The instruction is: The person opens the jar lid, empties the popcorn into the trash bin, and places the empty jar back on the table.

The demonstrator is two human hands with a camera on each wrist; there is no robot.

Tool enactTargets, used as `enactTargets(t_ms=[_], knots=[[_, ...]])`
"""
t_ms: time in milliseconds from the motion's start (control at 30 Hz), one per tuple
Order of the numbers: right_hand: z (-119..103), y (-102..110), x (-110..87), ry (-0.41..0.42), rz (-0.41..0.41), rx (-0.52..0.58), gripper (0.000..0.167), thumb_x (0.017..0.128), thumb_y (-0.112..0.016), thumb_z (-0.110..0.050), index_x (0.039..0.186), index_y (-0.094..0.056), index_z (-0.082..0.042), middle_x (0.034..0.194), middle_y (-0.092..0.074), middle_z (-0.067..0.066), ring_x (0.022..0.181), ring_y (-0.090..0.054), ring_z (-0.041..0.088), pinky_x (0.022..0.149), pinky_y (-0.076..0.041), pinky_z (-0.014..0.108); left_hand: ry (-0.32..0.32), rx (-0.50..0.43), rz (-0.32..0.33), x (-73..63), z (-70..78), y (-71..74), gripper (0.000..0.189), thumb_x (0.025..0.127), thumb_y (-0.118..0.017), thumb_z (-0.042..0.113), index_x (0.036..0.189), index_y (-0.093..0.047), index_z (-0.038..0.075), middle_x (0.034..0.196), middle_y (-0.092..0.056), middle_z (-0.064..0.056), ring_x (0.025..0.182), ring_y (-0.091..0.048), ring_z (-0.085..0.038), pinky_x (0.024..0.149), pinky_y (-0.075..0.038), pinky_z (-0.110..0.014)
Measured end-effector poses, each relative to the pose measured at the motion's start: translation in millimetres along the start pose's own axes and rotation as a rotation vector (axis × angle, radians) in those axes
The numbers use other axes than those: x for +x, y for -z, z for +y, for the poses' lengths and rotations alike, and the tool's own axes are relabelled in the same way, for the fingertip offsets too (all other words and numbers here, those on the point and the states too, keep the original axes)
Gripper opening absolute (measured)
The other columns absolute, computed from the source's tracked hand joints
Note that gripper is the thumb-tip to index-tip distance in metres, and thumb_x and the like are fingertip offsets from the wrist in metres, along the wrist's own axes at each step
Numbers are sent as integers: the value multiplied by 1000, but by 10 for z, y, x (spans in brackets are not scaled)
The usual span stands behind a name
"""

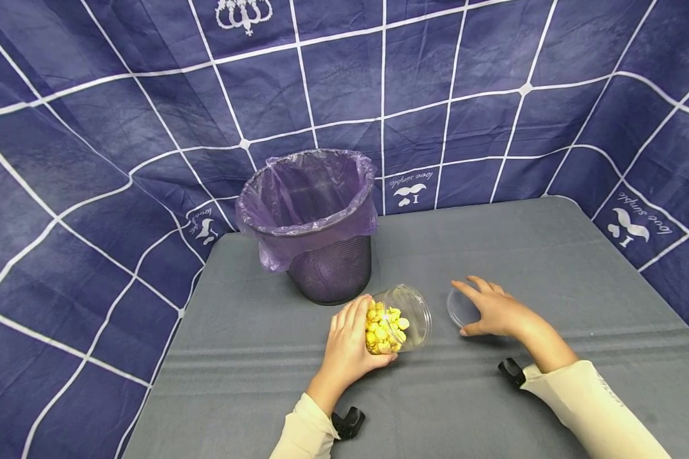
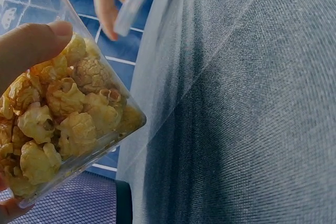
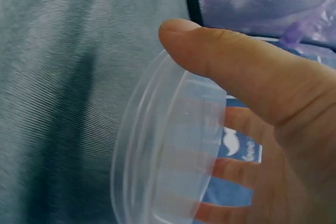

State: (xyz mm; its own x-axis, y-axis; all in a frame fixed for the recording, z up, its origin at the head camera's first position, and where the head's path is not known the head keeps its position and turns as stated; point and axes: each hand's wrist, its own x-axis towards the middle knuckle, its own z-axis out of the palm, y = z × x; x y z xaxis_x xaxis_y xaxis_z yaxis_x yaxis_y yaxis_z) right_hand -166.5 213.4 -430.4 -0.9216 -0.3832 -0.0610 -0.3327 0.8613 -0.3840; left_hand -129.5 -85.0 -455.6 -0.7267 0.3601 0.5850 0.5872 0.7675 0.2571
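Observation:
My left hand (image 1: 349,347) grips a clear plastic jar (image 1: 411,312) tipped onto its side, its round mouth pointing right. Yellow popcorn (image 1: 382,328) fills the end nearest my palm; the left wrist view shows the pieces (image 2: 68,114) close up behind the clear wall, with my thumb across it. To the right of the jar's mouth, my right hand (image 1: 496,312) holds a round clear lid (image 1: 461,310) by its edge. In the right wrist view the thumb is at one side of the lid (image 3: 157,145) and the fingers show behind it. Lid and jar are apart.
Behind the jar, to the left, stands a black mesh bin (image 1: 339,271) lined with a purple bag (image 1: 321,239) folded over its rim. A grey cloth (image 1: 252,382) covers the table. Blue curtain (image 1: 425,83) with white lines hangs along the back and sides.

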Motion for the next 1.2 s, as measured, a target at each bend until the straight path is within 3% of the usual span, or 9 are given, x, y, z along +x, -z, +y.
enactTargets(t_ms=[233,567,800,933,1067,1200], knots=[[86,-137,7,-65,-59,26,91,60,-79,-36,135,-36,-10,134,-28,27,113,-30,55,78,-31,67,-2,-6,15,-4,7,-3,102,45,-80,51,126,-42,3,126,-46,-8,114,-43,-26,85,-36,-38],[115,-246,-6,-51,-48,2,90,58,-79,-38,133,-39,-8,131,-33,26,112,-31,53,79,-30,67,7,-5,12,-16,8,-6,103,45,-80,51,128,-41,3,127,-45,-8,115,-42,-26,85,-36,-38],[107,-193,10,-51,-77,20,92,61,-75,-49,135,-38,-9,136,-29,26,120,-17,57,86,-18,70,-8,4,31,-17,2,5,104,45,-81,51,127,-41,2,126,-45,-8,115,-42,-26,84,-37,-38],[78,-78,72,-8,-38,19,82,72,-67,-48,135,-37,-5,136,-29,27,121,-15,56,90,-17,68,-2,-5,25,-10,4,9,103,46,-81,50,127,-41,2,127,-45,-8,115,-42,-26,84,-36,-38],[-5,108,191,51,42,7,66,84,-60,-34,134,-36,1,133,-33,29,119,-25,54,89,-22,66,7,-7,15,-5,0,15,103,46,-80,51,128,-40,2,127,-45,-8,115,-42,-26,86,-36,-38],[-121,309,319,84,140,4,56,88,-56,-23,133,-35,5,131,-36,28,119,-31,47,93,-25,60,10,-5,18,-6,-3,19,104,45,-80,51,128,-40,3,127,-45,-8,115,-42,-26,85,-36,-39]])
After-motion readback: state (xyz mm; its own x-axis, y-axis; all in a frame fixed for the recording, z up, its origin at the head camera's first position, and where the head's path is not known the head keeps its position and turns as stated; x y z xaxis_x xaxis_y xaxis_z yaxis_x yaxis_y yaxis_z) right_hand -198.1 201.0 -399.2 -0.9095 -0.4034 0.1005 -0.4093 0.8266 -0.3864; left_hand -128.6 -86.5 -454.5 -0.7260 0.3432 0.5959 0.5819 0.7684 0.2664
